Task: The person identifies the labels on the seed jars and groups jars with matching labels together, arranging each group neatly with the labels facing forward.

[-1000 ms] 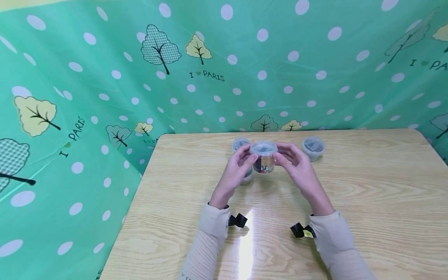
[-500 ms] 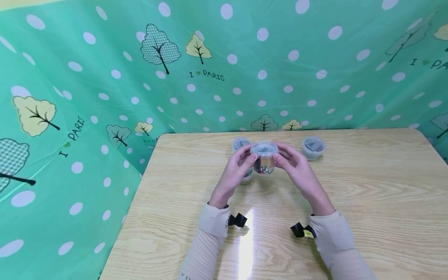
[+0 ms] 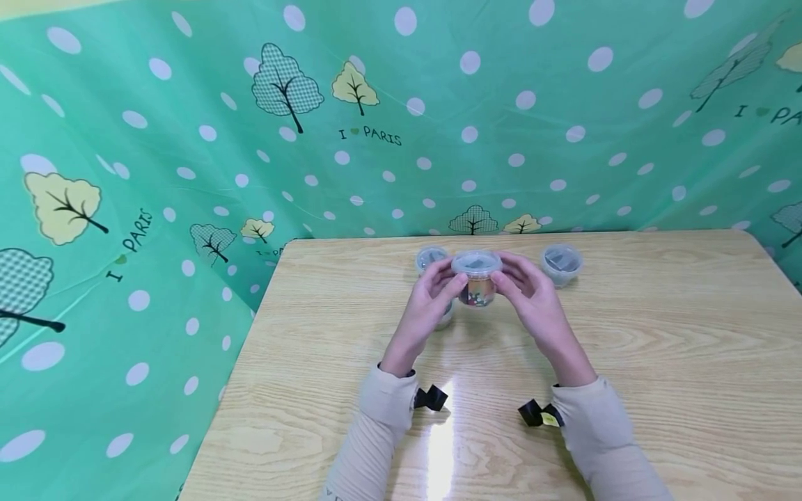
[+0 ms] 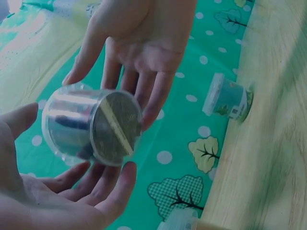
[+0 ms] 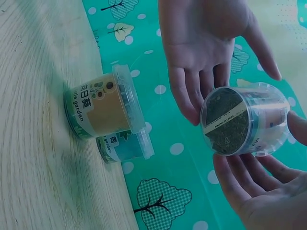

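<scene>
A clear plastic tub (image 3: 477, 291) with a lid and a printed label is held up over the table by both hands. My left hand (image 3: 429, 306) grips its left side, thumb toward me and fingers behind. On the opposite side my right hand (image 3: 529, 299) holds it the same way. In both wrist views the tub's base faces the camera; dark soil-like material (image 5: 223, 132) and a pale strip (image 5: 225, 117) show through it. The lid stays on. Part of the label is hidden by the thumbs.
Similar lidded tubs stand on the wooden table (image 3: 658, 348): one at the back left (image 3: 431, 256), one at the back right (image 3: 560, 264), and one partly behind my left hand (image 3: 445, 319). A green dotted cloth (image 3: 401, 139) hangs behind the table and along its left.
The held tub has shifted slightly right and up, its base tipping a little, and my left hand has moved right with it. The standing tubs have not moved.
</scene>
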A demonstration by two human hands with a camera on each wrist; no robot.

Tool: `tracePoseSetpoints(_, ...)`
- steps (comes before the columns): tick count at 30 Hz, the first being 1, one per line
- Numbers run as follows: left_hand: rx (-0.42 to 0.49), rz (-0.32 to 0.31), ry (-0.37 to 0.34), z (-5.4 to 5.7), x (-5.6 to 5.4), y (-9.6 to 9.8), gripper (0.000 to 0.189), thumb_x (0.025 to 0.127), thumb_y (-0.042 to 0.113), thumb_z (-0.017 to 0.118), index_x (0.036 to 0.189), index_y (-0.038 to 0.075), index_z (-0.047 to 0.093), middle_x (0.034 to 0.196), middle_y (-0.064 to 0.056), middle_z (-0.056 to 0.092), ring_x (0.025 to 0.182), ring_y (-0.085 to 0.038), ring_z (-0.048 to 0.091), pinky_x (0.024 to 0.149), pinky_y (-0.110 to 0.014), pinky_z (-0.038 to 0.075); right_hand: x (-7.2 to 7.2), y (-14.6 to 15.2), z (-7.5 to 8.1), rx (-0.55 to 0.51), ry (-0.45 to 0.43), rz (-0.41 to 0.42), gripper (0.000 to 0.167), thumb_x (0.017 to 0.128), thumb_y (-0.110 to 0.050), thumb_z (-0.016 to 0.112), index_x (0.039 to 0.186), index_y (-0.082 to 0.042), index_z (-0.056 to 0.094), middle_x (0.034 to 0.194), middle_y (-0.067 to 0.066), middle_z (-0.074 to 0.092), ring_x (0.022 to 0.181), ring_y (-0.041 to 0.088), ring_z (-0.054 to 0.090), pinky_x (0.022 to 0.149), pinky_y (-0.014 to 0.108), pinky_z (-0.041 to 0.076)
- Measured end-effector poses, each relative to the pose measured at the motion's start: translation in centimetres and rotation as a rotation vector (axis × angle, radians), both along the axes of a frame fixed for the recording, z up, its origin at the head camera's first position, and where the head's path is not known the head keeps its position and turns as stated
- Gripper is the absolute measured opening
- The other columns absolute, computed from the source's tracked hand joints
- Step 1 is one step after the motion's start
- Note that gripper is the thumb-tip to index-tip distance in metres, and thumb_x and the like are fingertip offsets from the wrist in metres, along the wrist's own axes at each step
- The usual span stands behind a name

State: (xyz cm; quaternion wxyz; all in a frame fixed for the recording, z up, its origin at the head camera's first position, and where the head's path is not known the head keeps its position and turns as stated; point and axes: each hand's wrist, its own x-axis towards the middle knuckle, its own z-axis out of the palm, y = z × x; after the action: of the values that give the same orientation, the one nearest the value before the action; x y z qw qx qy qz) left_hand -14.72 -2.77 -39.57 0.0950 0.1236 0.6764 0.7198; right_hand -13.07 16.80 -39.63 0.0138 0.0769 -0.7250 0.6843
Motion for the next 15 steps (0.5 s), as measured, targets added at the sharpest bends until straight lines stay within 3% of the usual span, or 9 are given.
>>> tracePoseSetpoints(9, -0.017, 0.042, -0.008, -0.17, -0.04, 0.27, 0.057, 0.095, 0.024, 0.067, 0.145, 0.006, 0.044, 0.136, -0.011, 0.057, 0.123, -0.023, 0.056, 0.107, -0.034, 0.047, -0.03, -0.35, 0.00, -0.010, 0.011, 0.011, 0.049, 0.101, -0.023, 0.059, 0.143, -0.001, 0.044, 0.139, 0.015, 0.052, 0.122, 0.012, 0.053, 0.100, 0.014, 0.047)
tracePoseSetpoints(15, 0.018, 0.007, -0.005, -0.19, -0.08, -0.10, 0.052, 0.097, 0.021, 0.063, 0.144, 0.006, 0.046, 0.137, -0.013, 0.055, 0.125, -0.025, 0.055, 0.109, -0.035, 0.046, -0.05, -0.17, 0.05, -0.016, 0.008, 0.027, 0.048, 0.102, -0.024, 0.057, 0.142, 0.000, 0.044, 0.139, 0.018, 0.052, 0.121, 0.011, 0.055, 0.098, 0.017, 0.050)
